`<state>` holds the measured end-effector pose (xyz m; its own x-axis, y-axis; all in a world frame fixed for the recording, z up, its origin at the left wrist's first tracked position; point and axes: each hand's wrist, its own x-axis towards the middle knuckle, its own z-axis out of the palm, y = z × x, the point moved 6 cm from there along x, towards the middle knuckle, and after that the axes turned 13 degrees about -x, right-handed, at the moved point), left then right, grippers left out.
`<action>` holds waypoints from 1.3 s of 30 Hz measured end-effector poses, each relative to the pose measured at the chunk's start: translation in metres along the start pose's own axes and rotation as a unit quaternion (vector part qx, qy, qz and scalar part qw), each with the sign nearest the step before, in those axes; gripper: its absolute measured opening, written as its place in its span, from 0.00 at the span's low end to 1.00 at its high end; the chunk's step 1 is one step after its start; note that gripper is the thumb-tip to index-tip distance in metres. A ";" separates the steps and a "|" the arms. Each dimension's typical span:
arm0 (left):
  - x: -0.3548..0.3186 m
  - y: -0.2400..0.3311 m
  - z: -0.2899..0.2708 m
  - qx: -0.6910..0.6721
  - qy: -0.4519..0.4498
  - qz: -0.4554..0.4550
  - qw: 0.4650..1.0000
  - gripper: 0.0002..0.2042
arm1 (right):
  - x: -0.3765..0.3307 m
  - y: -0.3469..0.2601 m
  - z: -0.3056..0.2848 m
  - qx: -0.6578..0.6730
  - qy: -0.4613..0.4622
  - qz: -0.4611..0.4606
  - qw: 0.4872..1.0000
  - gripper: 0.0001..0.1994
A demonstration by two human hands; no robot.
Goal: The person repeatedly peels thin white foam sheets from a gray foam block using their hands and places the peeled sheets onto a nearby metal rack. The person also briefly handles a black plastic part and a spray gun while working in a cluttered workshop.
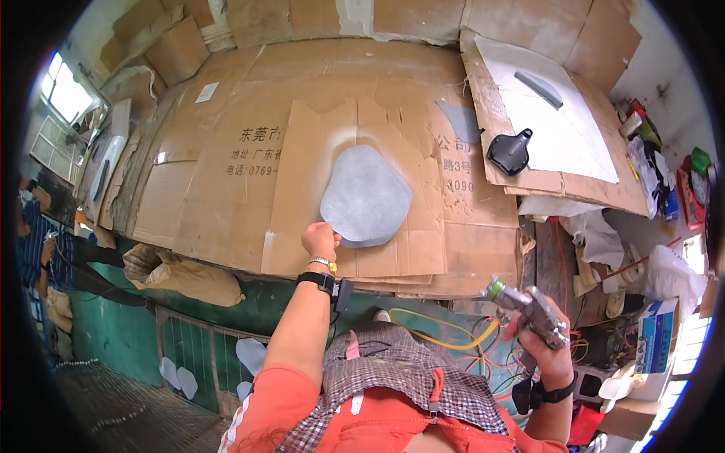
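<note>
A rounded, flat grey sheet (pixel 366 196) lies on a loose piece of cardboard (pixel 411 257) in the middle of the cardboard-covered table. My left hand (pixel 322 240) is closed at its lower left edge, fingertips pinching the rim. To the right, past the table's front edge, my right hand (pixel 545 341) grips a metal spray gun (pixel 529 311) with a green part at its front. Its nozzle end points left. A yellow hose (pixel 445 341) runs below the gun; where it joins is hidden.
At the back right, a black saddle-shaped part (pixel 510 152) and a dark grey strip (pixel 539 90) lie on a raised white-papered board (pixel 596 147). A rolled sack (pixel 181 275) hangs by the front left edge. Tangled hoses (pixel 498 370) cover the floor. Another person (pixel 47 249) stands far left.
</note>
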<state>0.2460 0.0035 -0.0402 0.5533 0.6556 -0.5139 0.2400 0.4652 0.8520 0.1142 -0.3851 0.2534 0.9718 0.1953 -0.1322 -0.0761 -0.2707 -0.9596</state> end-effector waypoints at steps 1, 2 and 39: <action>-0.002 0.002 0.000 0.015 0.009 0.019 1.000 0.04 | 0.003 0.001 -0.001 -0.006 0.014 -0.009 1.000 0.31; -0.003 0.006 0.000 0.053 0.012 0.058 0.997 0.03 | 0.007 0.003 -0.001 -0.011 0.028 -0.018 0.999 0.31; -0.065 0.120 0.057 -0.226 -0.227 0.078 0.944 0.01 | -0.006 0.041 0.031 -0.041 -0.019 0.008 0.999 0.26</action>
<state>0.2841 -0.0169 0.1007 0.8630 0.4630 -0.2023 -0.1815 0.6576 0.7312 0.0982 -0.3677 0.2070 0.9611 0.2259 -0.1592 -0.0725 -0.3500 -0.9339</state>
